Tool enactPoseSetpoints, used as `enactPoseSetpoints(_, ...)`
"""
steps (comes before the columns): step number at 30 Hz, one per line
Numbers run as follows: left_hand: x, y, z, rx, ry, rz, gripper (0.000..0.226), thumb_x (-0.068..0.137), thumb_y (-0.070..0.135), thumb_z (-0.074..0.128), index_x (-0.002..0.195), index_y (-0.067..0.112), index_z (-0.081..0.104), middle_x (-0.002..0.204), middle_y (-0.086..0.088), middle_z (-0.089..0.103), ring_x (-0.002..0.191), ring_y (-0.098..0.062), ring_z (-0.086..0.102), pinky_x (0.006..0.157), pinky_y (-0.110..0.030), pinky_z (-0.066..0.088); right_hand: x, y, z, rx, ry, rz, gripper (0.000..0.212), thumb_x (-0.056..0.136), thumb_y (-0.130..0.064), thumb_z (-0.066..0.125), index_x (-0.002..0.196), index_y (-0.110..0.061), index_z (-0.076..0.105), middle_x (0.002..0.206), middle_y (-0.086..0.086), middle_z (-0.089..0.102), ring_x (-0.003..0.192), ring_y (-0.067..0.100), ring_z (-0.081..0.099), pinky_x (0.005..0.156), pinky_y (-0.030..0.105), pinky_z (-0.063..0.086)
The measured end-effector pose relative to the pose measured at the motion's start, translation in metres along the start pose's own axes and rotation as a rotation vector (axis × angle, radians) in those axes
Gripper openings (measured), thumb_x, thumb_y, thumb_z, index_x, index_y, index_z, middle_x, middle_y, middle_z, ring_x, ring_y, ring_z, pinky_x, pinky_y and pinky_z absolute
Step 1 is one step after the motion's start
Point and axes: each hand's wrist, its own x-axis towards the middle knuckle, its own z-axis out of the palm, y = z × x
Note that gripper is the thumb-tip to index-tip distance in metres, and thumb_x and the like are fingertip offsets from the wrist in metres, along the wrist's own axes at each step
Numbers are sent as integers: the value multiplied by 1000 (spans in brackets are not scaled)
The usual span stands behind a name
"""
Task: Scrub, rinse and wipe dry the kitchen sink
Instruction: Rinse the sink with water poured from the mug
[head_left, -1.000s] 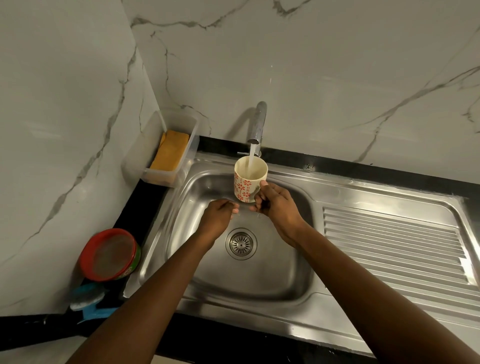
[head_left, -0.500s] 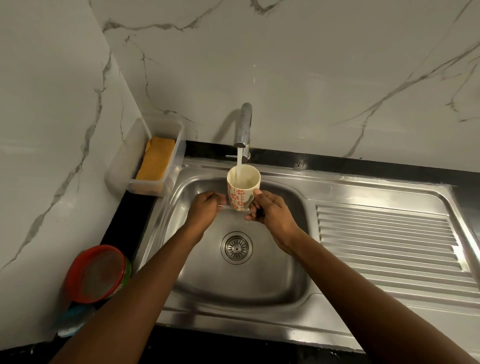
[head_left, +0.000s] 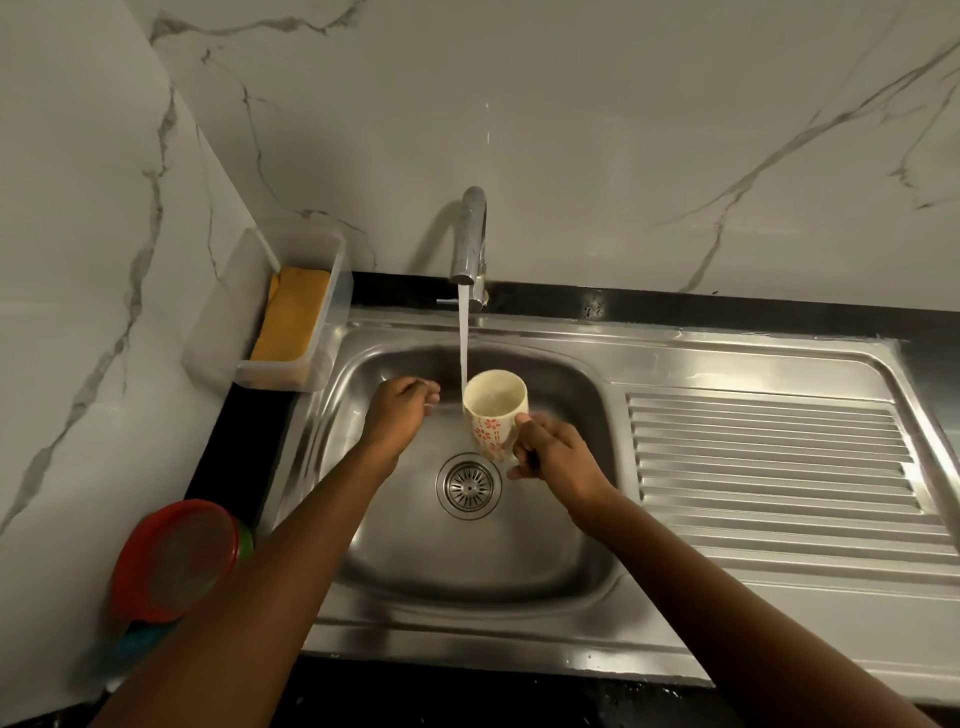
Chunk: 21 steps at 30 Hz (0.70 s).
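Below the chrome tap (head_left: 470, 234), your right hand (head_left: 556, 457) is pulling the gripped cream floral mug (head_left: 493, 410) toward 3 o'clock, while your left hand (head_left: 397, 418) is letting go, loosely curled and empty; rinse water seems ready.

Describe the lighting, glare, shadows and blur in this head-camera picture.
Head view: dim, warm light; glare streaks on the stainless steel sink; the chrome tap casts a soft shadow on the marble wall; the right hand gripping the cream floral mug looks slightly motion-blurred.

Both arms reach forward; right hand (head_left: 556, 457) grips a mug (head_left: 491, 423), left hand (head_left: 399, 415) hovers, fingers curled.
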Motion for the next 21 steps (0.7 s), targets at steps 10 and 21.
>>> enactPoseSetpoints(10,-24,-54,-10,44,43,-161,17,99,24,59,100,22,76,101,1,78,97,-18,73,90,-37,57,19,19,22,-416,-53,399,39,108,-34,47,121,-3,67,90,6,67,77,21,71,50,25,55)
enactPoseSetpoints(21,-8,-34,0,86,-12,-66,25,84,43,54,89,31,75,99,5,78,97,-21,73,95,-46,56,25,18,20,62,358,303,36,110,-30,44,127,-5,64,111,15,72,95,31,74,70,44,66)
